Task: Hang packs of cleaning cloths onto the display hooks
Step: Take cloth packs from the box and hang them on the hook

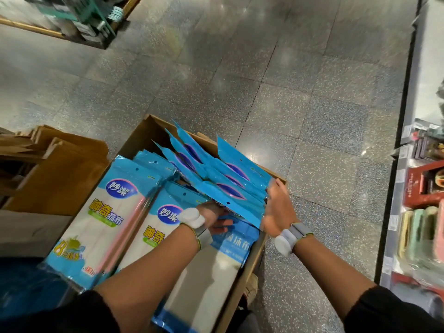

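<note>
— Where are the packs of cleaning cloths (105, 217) kept?

— They are stacked flat in an open cardboard box (242, 282) on the speckled floor (300, 104), beside a shelf (422, 212) at the right edge.

— And the fanned bundle (223, 174)?

— It is lifted at a tilt over the far end of the box, blue header cards pointing away.

— How is it held?

— The right hand (280, 207) is wrapped around the bundle's near right edge, fingers curled shut on it. The left hand (213, 217) is tucked under the bundle; its fingers are mostly hidden, so their grip cannot be told.
</note>
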The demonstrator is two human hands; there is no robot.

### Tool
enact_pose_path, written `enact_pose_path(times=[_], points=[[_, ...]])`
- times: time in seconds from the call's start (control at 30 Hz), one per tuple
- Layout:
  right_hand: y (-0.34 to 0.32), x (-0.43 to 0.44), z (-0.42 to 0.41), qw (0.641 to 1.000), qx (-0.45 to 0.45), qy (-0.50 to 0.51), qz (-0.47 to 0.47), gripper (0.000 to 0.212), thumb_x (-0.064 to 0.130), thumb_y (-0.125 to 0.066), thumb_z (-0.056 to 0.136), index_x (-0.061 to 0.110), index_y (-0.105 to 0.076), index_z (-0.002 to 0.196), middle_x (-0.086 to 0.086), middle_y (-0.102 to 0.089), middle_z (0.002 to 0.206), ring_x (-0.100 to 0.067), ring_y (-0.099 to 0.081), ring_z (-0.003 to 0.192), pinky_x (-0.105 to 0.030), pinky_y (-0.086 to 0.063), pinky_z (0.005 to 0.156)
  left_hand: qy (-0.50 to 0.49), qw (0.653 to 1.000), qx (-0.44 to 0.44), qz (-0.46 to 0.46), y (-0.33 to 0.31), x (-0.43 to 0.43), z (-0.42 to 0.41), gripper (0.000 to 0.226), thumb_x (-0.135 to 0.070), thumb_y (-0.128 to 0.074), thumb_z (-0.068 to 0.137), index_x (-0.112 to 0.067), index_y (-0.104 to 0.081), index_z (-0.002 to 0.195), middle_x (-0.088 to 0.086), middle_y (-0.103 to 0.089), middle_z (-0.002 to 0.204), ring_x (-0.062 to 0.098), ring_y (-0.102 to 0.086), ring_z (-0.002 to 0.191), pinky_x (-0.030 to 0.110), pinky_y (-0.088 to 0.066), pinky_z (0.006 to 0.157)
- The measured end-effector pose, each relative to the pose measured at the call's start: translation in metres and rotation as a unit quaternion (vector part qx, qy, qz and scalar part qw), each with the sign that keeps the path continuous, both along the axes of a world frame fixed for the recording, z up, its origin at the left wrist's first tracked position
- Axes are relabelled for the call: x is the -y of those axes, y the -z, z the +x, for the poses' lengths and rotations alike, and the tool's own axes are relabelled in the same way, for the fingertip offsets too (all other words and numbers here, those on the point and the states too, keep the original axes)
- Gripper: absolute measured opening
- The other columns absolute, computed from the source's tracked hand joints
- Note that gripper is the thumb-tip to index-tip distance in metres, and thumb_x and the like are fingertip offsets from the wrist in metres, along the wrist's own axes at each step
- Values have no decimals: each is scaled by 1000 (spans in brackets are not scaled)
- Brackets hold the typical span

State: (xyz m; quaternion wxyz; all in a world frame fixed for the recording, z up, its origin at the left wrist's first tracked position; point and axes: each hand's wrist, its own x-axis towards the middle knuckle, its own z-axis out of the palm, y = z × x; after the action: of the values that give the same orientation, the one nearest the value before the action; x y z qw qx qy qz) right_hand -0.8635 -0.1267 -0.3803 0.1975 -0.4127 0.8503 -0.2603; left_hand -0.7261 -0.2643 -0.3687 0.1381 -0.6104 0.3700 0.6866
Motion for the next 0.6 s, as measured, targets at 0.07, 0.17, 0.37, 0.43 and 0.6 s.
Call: enact_pose_path(times=[0.07,0.17,0.37,0.43,0.6], points=[[-19,-1,1,996,73,21,-36,63,13,-82,71,6,-54,128,-14,-60,122,-36,-59,114,-44,-50,94,-13,1000,-20,1,-12,3,6,19,-23,-45,108,-12,-59,116,5,-69,101,25,-69,82,36,-57,60],[-62,1,6,980,137,44,-141,64,29,-80,80,31,-45,133,3,-63,123,-23,-63,114,-31,-51,90,-12,999,-45,-12,-31,9,22,21,-22,-49,107,-12,-63,96,4,-65,87,24,-63,75,35,-49,63],[-147,12,7,948,201,92,-231,64,34,-86,71,31,-45,120,5,-69,118,-11,-69,109,-41,-58,90,-33,994,-101,4,-62,29,50,21,-23,-51,104,-13,-63,90,4,-63,79,22,-54,66,29,-43,56],[-171,19,12,938,211,110,-251,66,30,-85,72,22,-47,126,0,-70,121,-17,-69,111,-48,-57,93,-17,994,-110,-5,-83,39,61,22,-26,-50,104,-16,-64,92,3,-66,84,21,-60,70,27,-51,53],[-220,40,34,917,242,149,-281,62,10,-83,76,9,-51,130,-7,-72,117,-21,-71,104,-37,-59,86,14,988,-134,-69,-115,68,83,21,-33,-55,100,-19,-65,88,0,-64,81,17,-61,71,31,-49,63]])
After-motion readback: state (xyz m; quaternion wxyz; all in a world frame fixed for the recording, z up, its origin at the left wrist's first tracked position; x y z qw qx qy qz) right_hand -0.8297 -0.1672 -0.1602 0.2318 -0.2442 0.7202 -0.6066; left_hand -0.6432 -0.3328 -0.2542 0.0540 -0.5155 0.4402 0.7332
